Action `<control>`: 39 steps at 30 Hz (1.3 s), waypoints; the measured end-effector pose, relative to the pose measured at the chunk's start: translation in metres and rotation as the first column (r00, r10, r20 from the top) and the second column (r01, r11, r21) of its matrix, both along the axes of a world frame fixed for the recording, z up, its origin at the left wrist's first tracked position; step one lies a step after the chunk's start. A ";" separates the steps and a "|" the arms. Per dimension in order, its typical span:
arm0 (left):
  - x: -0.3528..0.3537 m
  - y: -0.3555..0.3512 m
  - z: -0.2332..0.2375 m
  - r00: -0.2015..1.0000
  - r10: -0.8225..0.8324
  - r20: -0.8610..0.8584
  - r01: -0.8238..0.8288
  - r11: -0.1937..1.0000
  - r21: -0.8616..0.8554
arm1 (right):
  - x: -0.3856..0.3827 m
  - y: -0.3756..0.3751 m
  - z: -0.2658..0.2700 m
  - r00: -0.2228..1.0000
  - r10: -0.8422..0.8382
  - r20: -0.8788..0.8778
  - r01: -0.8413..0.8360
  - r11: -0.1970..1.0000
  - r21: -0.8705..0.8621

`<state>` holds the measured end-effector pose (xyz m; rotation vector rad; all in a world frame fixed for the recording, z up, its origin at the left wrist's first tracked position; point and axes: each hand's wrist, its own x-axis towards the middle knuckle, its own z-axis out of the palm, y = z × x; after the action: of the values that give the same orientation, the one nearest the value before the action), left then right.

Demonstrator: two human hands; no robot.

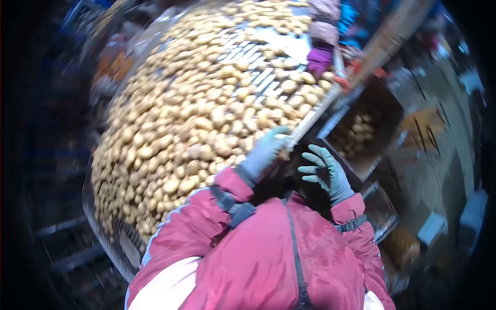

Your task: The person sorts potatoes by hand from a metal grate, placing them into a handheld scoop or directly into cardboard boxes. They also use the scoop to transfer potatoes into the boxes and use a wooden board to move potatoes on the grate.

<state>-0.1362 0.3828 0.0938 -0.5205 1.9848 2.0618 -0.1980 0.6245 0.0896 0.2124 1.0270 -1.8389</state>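
Note:
Potatoes [170,139] are heaped across a wide sorting table, and bare metal slats [266,80] show between them. My left hand [261,155], in a pale grey-green glove, is at the table's near right corner beside the wooden edge board [315,116]. Its fingers look curled, and a small brownish thing shows under them, too blurred to name. My right hand [328,173], gloved the same way, is held off the board's outer side. Its fingers are spread apart with nothing between them.
Right of the board stands a dark box [385,119] with potatoes [360,129] inside. At the far edge, another person's purple-gloved hand [320,59] is over the table. Below the box are another container [380,206] and a pale blue object [432,227] on the floor.

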 end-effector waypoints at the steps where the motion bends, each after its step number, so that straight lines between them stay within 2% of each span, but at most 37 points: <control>1: 0.002 0.005 -0.029 0.991 -0.063 -0.117 0.048 0.990 -0.130 | 0.002 -0.025 0.001 0.998 0.058 0.029 -0.058 0.998 -0.028; 2: 0.004 0.014 0.026 0.999 0.019 0.044 -0.023 0.997 0.072 | 0.000 -0.045 -0.019 0.984 0.076 0.164 -0.065 0.995 -0.070; 3: 0.007 0.011 0.022 0.999 -0.048 0.001 0.048 0.997 0.054 | -0.001 -0.062 -0.023 0.977 0.051 0.205 -0.054 0.999 0.009; 5: 0.018 -0.004 0.049 0.998 0.060 0.003 -0.059 0.991 -0.122 | -0.010 -0.081 0.007 0.986 0.157 0.056 -0.157 0.988 -0.011; 6: 0.031 -0.022 0.030 0.986 0.074 -0.150 -0.116 0.949 -0.294 | -0.012 -0.085 0.003 0.983 0.172 0.063 -0.172 0.985 -0.013; 7: 0.040 -0.047 0.025 0.974 0.073 -0.213 -0.182 0.809 -0.558 | -0.013 -0.088 -0.006 0.978 0.188 0.088 -0.189 0.982 0.007; 8: 0.050 -0.077 0.011 0.974 0.084 -0.211 -0.191 0.805 -0.562 | -0.015 -0.092 -0.012 0.973 0.202 0.110 -0.206 0.978 0.025; 11: 0.065 -0.153 -0.040 0.929 0.256 -0.268 -0.363 0.480 -0.799 | -0.014 -0.111 -0.012 0.948 0.300 0.105 -0.299 0.954 -0.021; 13: 0.038 -0.156 -0.017 0.942 0.290 -0.168 -0.282 0.413 -0.866 | -0.015 -0.122 -0.008 0.928 0.363 0.081 -0.358 0.931 -0.068; 14: 0.032 -0.159 -0.017 0.939 0.299 -0.169 -0.288 0.417 -0.862 | -0.014 -0.125 -0.014 0.917 0.386 -0.097 -0.388 0.922 -0.006; 15: 0.028 -0.161 -0.020 0.933 0.318 -0.167 -0.311 0.481 -0.820 | -0.015 -0.127 -0.021 0.872 0.408 -0.271 -0.408 0.911 0.060; 16: 0.024 -0.163 -0.023 0.928 0.334 -0.165 -0.332 0.541 -0.772 | -0.019 -0.128 -0.027 0.470 0.296 -0.831 -0.374 0.920 0.117; 17: 0.018 -0.165 -0.025 0.924 0.347 -0.163 -0.352 0.597 -0.721 | -0.025 -0.127 -0.032 0.467 0.303 -0.831 -0.377 0.918 0.122; 18: 0.014 -0.165 -0.027 0.921 0.357 -0.157 -0.366 0.651 -0.665 | -0.032 -0.128 -0.031 0.656 0.437 -0.615 -0.433 0.886 0.167; 19: 0.010 -0.162 -0.024 0.919 0.367 -0.147 -0.377 0.700 -0.606 | -0.038 -0.127 -0.030 0.779 0.531 -0.334 -0.497 0.847 0.189; 20: 0.008 -0.165 -0.018 0.907 0.420 0.022 -0.368 0.818 -0.442 | -0.042 -0.128 -0.056 0.779 0.516 -0.357 -0.517 0.850 0.100; 21: 0.005 -0.159 -0.006 0.910 0.413 0.027 -0.360 0.823 -0.439 | -0.041 -0.133 -0.042 0.784 0.511 -0.352 -0.511 0.853 0.102; 22: 0.006 -0.148 0.007 0.902 0.431 0.014 -0.412 0.872 -0.265 | -0.037 -0.144 -0.013 0.902 0.423 -0.084 -0.426 0.905 -0.014; 23: 0.010 -0.133 0.019 0.892 0.452 0.006 -0.451 0.889 -0.081 | -0.036 -0.150 0.002 0.926 0.318 0.201 -0.304 0.947 -0.098; 24: 0.019 -0.107 0.031 0.890 0.411 -0.198 -0.441 0.886 -0.142 | -0.034 -0.157 -0.025 0.939 0.331 0.087 -0.320 0.940 -0.121; 25: 0.015 -0.094 0.068 0.884 0.458 0.092 -0.467 0.873 0.139 | -0.030 -0.160 -0.051 0.941 0.339 -0.025 -0.339 0.931 -0.138; 26: 0.022 -0.081 0.052 0.927 0.327 -0.184 -0.363 0.907 -0.216 | -0.026 -0.156 -0.052 0.942 0.334 -0.015 -0.333 0.934 -0.130; 27: 0.027 -0.068 0.028 0.919 0.086 -0.385 -0.306 0.773 -0.556 | -0.022 -0.155 -0.053 0.947 0.320 0.026 -0.314 0.939 -0.141; 28: 0.029 -0.060 0.012 0.968 0.205 -0.144 -0.246 0.888 -0.389 | -0.019 -0.156 -0.052 0.950 0.307 0.063 -0.295 0.943 -0.155; 29: 0.031 -0.054 -0.004 0.959 0.256 0.120 -0.231 0.953 -0.195 | -0.015 -0.159 -0.051 0.951 0.295 0.096 -0.276 0.946 -0.173; 30: 0.039 -0.052 -0.034 0.983 0.138 -0.119 -0.178 0.864 -0.471 | -0.012 -0.163 -0.050 0.950 0.286 0.127 -0.260 0.946 -0.191; 31: 0.047 -0.049 -0.056 0.953 -0.048 -0.300 -0.188 0.683 -0.706 | -0.006 -0.166 -0.049 0.946 0.283 0.161 -0.247 0.946 -0.209; 32: 0.048 -0.047 -0.056 0.953 -0.043 -0.299 -0.192 0.679 -0.708 | -0.002 -0.168 -0.049 0.941 0.279 0.193 -0.234 0.945 -0.228; 33: 0.046 -0.047 -0.053 0.968 -0.084 -0.238 -0.128 0.652 -0.748 | 0.000 -0.166 -0.045 0.939 0.286 0.190 -0.240 0.942 -0.233; 35: 0.048 -0.048 -0.039 0.983 -0.152 -0.103 0.006 0.584 -0.811 | 0.002 -0.156 -0.021 0.940 0.307 0.149 -0.287 0.947 -0.142; 36: 0.048 -0.040 -0.009 0.989 -0.124 0.082 0.133 0.489 -0.862 | 0.001 -0.156 0.005 0.914 0.327 0.239 -0.296 0.942 -0.157; 37: 0.056 -0.044 -0.005 0.990 -0.114 0.077 0.123 0.483 -0.867 | -0.001 -0.149 0.026 0.915 0.327 0.236 -0.282 0.937 -0.205; 39: 0.079 -0.059 0.002 0.995 0.051 -0.088 -0.099 0.705 -0.702 | -0.007 -0.128 0.047 0.982 0.150 0.114 -0.147 0.989 -0.032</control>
<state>-0.0574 0.3242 0.0956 -0.6769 2.8168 1.2682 -0.2046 0.4968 0.1364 0.2199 0.9159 -1.6831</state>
